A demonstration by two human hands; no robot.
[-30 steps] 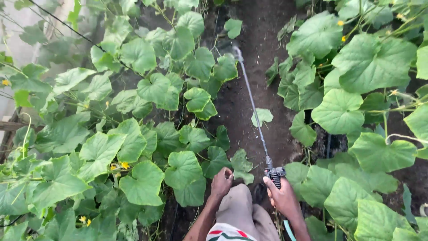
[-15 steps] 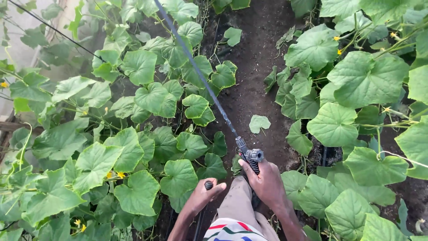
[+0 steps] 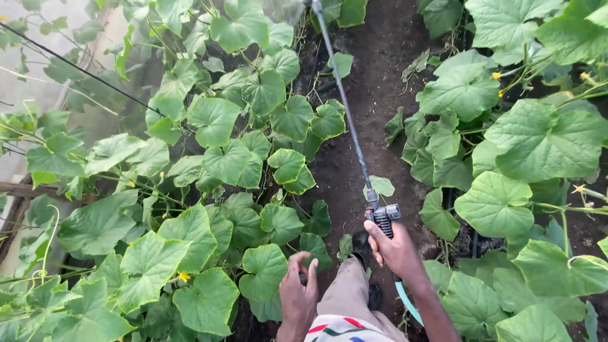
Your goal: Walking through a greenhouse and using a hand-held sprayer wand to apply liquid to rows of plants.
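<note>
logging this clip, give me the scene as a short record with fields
place: soil path between rows of broad green leaves
right hand: grips the handle of a spray wand
wand: long, points up the path
left hand: closed on a small dark thing, unclear what
hose: pale, below right hand
flowers: small, yellow

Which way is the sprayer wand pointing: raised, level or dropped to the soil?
Raised. From the grip in the right hand, the wand slants up, forward and leftward above the leaves.
</note>
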